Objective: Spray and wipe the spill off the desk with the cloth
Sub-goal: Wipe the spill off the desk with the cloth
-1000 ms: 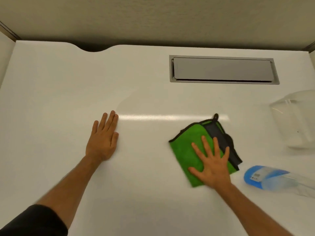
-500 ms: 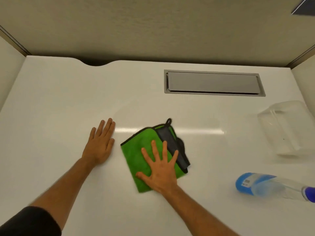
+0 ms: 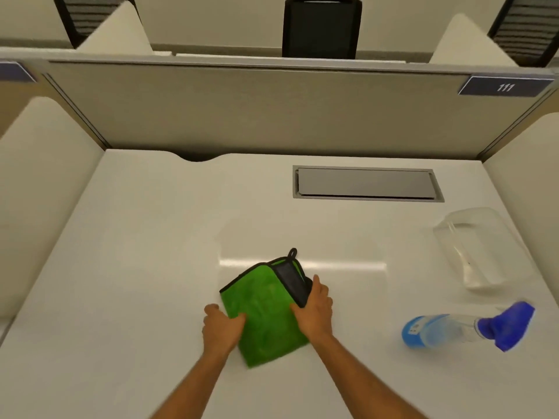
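Observation:
A green cloth point(image 3: 266, 309) with a black edge and a folded-over dark flap lies on the white desk point(image 3: 145, 267) near its front middle. My left hand point(image 3: 220, 326) grips the cloth's left edge with its fingers curled. My right hand point(image 3: 314, 306) grips the right edge, at the dark flap. A clear spray bottle point(image 3: 447, 329) with a blue base and a blue trigger head lies on its side to the right, apart from both hands. No spill shows on the desk surface.
A clear plastic container point(image 3: 478, 246) stands at the right edge of the desk. A grey cable hatch point(image 3: 366, 184) is set into the back of the desk. Beige partition walls close in the desk on three sides; a black chair back stands beyond.
My right hand slid the cloth to the left, then lifted from flat to grip its right edge. My left hand left the desk and took the cloth's left edge. The view has tilted upward.

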The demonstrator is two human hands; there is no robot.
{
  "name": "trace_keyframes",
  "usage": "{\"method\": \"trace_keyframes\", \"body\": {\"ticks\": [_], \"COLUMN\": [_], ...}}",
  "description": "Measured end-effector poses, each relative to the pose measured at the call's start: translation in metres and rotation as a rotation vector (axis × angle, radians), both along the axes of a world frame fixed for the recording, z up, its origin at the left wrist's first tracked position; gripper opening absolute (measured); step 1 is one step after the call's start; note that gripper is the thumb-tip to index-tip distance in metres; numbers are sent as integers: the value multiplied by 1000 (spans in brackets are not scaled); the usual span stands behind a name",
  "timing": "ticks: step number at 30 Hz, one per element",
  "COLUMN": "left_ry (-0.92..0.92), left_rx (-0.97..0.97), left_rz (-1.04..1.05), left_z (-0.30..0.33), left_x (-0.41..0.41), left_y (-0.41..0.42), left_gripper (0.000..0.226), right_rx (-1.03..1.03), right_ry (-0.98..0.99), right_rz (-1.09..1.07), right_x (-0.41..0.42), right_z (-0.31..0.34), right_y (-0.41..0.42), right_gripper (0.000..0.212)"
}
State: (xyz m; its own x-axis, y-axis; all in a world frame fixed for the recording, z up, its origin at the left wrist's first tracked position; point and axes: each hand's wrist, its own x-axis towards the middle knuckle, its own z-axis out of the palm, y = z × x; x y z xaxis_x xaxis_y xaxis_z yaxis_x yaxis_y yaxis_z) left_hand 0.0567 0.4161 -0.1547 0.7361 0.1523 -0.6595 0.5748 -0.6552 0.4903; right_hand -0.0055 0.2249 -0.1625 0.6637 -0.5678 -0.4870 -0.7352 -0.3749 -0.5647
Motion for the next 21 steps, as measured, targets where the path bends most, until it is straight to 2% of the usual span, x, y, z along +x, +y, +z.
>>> {"method": "trace_keyframes", "body": {"ticks": [5, 9, 13, 15, 18, 21], "left_ry": [113, 98, 51, 27, 6, -3], "left_rx": [-133, -324, -433, -460, -499, -612], "left_rz": [0, 53, -9, -35, -94, -178], "left_z": [-1, 22, 52, 62, 81, 100], "left_x": [-8, 0, 10, 17, 25, 26], "left_y": [-9, -8, -7, -7, -15, -29], "left_gripper": [47, 17, 24, 29, 46, 63], "right_rx": [264, 358, 425, 453, 441, 440], "right_ry": [18, -79, -197, -196, -182, -284], "right_rz": [-38, 12, 111, 147, 142, 85], "right_x": [-2, -10, -25, -30, -35, -38], "right_z": [12, 40, 82, 103, 130, 151], "right_y": [0, -17, -35, -42, -53, -63], "right_gripper": [84, 110, 93, 86, 79, 66]}}
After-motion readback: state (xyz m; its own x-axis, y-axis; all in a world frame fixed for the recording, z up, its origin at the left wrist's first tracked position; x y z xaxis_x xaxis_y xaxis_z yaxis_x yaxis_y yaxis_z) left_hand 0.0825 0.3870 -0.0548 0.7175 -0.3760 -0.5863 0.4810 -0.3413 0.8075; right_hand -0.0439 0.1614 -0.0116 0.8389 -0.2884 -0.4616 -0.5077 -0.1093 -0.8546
